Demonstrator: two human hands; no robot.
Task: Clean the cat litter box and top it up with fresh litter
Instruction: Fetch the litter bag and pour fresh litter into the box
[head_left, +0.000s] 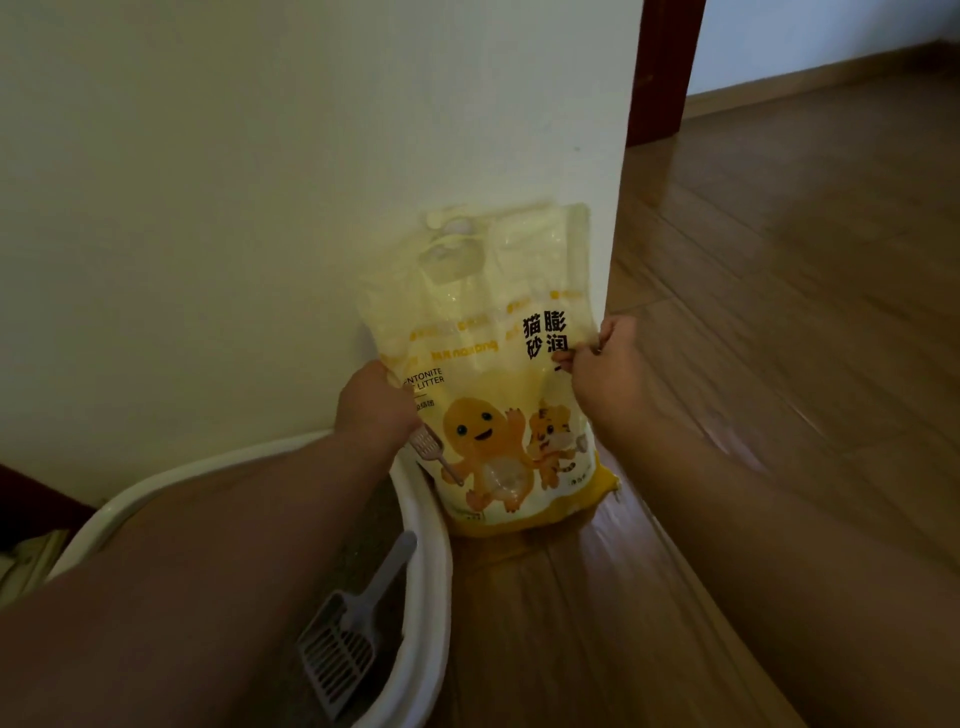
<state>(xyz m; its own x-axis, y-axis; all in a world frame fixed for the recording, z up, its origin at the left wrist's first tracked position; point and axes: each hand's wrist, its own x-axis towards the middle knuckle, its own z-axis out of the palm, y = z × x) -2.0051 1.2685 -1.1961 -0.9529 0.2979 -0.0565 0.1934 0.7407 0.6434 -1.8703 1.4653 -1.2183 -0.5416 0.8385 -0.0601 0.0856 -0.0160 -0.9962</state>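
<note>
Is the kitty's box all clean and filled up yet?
Not yet. The grey plastic slotted scoop lies inside the white plastic litter box, so scooping may be over, though the dim litter hides how clean it is. Right now the left hand and right hand grip the yellow plastic bag of cat litter standing against the wall. Pouring fresh litter is left.

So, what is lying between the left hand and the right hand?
In the head view, only the yellow plastic cat litter bag spans between the left hand and right hand; both grip its sides.

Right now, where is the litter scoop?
In the head view, lower centre: the grey scoop lies inside the white litter box, by its right rim, below the left forearm.
</note>
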